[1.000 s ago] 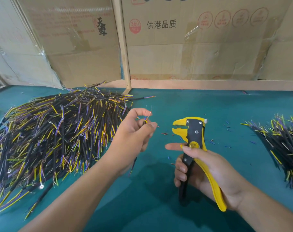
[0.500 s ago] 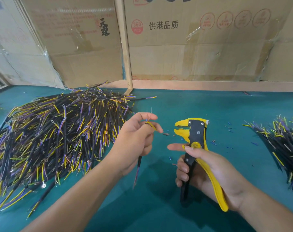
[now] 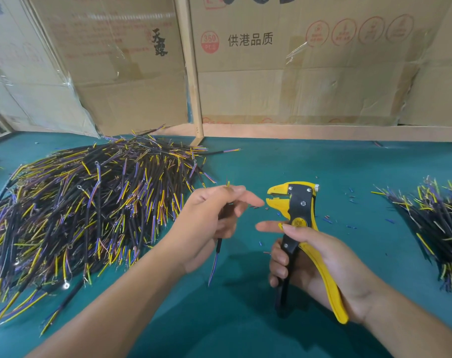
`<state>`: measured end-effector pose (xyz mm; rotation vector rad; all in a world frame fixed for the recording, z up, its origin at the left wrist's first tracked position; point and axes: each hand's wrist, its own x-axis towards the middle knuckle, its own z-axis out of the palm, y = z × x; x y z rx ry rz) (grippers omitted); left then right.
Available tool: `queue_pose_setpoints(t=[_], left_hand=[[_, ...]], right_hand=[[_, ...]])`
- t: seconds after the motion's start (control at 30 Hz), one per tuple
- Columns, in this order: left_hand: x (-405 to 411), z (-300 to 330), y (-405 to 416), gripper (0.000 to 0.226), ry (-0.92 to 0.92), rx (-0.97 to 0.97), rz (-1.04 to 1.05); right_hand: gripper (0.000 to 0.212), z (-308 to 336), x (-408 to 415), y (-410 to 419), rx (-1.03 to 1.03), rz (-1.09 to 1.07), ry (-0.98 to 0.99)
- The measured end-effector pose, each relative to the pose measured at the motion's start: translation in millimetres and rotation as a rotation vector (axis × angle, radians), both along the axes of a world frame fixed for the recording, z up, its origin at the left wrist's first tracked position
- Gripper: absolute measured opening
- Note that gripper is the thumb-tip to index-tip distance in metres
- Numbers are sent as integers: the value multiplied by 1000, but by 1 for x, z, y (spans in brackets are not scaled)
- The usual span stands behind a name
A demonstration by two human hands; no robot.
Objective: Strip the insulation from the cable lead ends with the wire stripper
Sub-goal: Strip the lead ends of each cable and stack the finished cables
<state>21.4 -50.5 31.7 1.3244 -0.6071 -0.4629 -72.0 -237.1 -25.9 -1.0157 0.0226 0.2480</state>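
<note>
Since half a second ago the left hand [image 3: 209, 223] has turned the cable [image 3: 219, 244] a little more upright and brought its upper lead ends closer to the wire stripper [image 3: 297, 215], while the right hand [image 3: 320, 264] has barely shifted. That left grip is closed on the cable, thumb and fingers pinching it near the top, so that short yellow lead ends [image 3: 228, 183] poke up above the fingertips and the black sheath hangs down below the palm, ending in purple and yellow leads near the worktop [image 3: 245, 332]. The right grip is wrapped around the stripper's black and yellow handles, index finger and thumb stretched up toward the pivot; the handles look spread, and the tool's yellow jaws stand slightly parted, facing left. The relation that matters is this: the lead ends lie just left of the jaws and slightly higher, near but apart, with the cable's long axis nearly vertical while the jaw mouth opens sideways. My judgement is that the left hand must tip the leads rightward into the mouth. A large heap of cables [image 3: 77, 215] lies at the left, a smaller pile [image 3: 436, 223] at the right, and bits of cut insulation [image 3: 349, 200] dot the worktop around the tool.
</note>
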Motion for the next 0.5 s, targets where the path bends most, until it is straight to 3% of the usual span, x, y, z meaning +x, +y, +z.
queue_pose_setpoints(t=[0.13,0.37,0.5], left_hand=[[0,0,1,32,41,-77,-111],[-1,-1,2,32,107,-136,-264],[-3,-9,0,30,-11,84,-293]], right_hand=[[53,14,-11,3,9,-23,-6],[58,14,-8,5,19,-30,7],[60,10,-4,4,74,-45,55]])
